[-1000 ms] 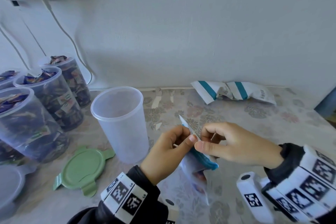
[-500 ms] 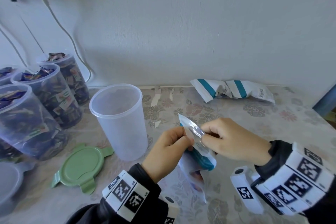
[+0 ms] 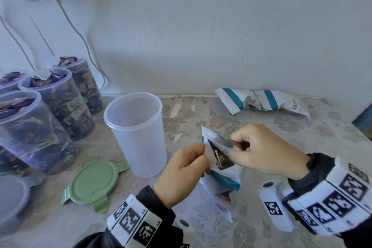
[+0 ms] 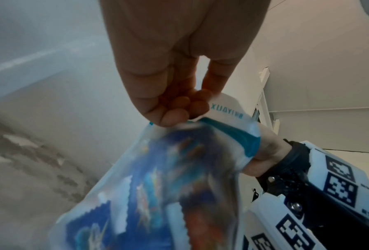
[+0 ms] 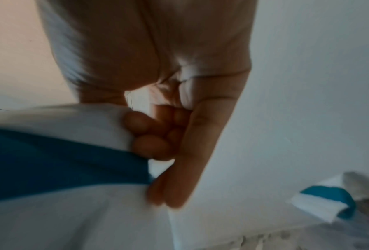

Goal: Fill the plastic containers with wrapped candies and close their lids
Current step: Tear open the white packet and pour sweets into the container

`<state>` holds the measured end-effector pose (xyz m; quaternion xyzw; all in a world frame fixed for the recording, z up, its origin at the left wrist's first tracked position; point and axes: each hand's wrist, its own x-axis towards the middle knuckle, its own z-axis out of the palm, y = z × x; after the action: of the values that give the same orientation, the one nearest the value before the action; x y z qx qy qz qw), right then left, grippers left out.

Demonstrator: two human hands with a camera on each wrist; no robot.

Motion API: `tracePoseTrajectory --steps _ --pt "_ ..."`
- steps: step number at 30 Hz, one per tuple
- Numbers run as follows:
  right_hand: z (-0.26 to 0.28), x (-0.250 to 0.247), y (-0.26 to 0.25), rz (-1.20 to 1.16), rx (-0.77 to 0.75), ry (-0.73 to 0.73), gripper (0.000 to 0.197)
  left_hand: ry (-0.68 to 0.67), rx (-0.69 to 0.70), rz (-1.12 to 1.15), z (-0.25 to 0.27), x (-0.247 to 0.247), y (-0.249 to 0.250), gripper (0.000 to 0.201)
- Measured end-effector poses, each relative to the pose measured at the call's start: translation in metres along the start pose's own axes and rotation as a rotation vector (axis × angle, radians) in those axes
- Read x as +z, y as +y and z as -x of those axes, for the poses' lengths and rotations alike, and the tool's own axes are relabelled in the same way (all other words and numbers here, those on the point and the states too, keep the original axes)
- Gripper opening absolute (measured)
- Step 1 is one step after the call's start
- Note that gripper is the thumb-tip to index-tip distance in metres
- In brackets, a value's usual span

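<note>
At far left stand the filled containers [image 3: 60, 104], lidless and packed with dark-wrapped candies whose labels are too small to read. A green lid [image 3: 94, 183] lies flat on the floral tablecloth [image 3: 302, 133], just beside the base of the empty container [image 3: 136, 133], which stands upright, mouth open to the top.

The left hand [image 3: 181, 175] pinches the left lip of the candy bag [image 3: 219, 169], thumb against curled fingers [image 4: 179, 108]. The right hand [image 3: 261, 151] pinches the opposite lip in the same manner; its fingers [image 5: 151, 145] are curled onto the white film above the teal band. The two lips are pulled apart, and dark wrapped pieces show in the gap.

Governing relation: the empty container lies to the left of both hands and slightly farther from the person, near but not touching the bag. The bag's long axis runs roughly vertical, mouth uppermost, body hanging below the hands. The left hand is the nearer one to the container rim. The likely next move is to tip the mouth leftward over that rim (a judgement, not an observed act).

Legible text: the left wrist view shows teal lettering on the white top strip, seen reversed, approximately "XUAYI"; the rest is blurred. The printed blue graphics lower on the bag are unreadable.

At far right, against the wall, lie two more bags [image 3: 261, 102], white with teal bands, each with a barcode; no words can be read there.
</note>
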<state>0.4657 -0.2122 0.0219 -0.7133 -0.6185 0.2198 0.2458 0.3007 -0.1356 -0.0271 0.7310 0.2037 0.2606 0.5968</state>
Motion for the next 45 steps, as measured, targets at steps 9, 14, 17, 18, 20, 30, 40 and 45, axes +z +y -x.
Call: tracePoseTrajectory --steps 9,14,17,18,20,30,40,45 --pt "0.002 0.019 -0.019 0.009 -0.129 0.277 0.043 0.141 -0.110 -0.231 0.000 -0.019 0.015 0.056" --pt "0.000 0.025 -0.024 -0.009 -0.142 0.272 0.042 0.128 -0.152 -0.411 0.004 -0.019 0.017 0.045" --pt "-0.002 0.026 -0.024 0.026 -0.129 0.298 0.041 0.134 -0.228 -0.423 0.005 -0.025 0.017 0.028" --pt "-0.002 0.026 -0.024 0.036 -0.120 0.304 0.041 0.135 -0.260 -0.415 0.005 -0.027 0.017 0.027" --pt "-0.002 0.024 -0.025 0.017 -0.113 0.271 0.040 0.152 -0.292 -0.357 0.005 -0.029 0.021 0.027" --pt "-0.018 0.029 0.010 -0.571 0.341 0.214 0.021 0.272 -0.114 -0.122 0.008 -0.042 0.065 0.029" --pt "-0.035 0.027 0.015 -1.242 0.278 0.080 0.085 0.244 -0.097 -0.050 0.009 -0.060 0.096 0.032" --pt "-0.049 0.020 0.011 -1.260 0.198 0.165 0.069 0.203 -0.092 -0.143 0.009 -0.073 0.110 0.026"
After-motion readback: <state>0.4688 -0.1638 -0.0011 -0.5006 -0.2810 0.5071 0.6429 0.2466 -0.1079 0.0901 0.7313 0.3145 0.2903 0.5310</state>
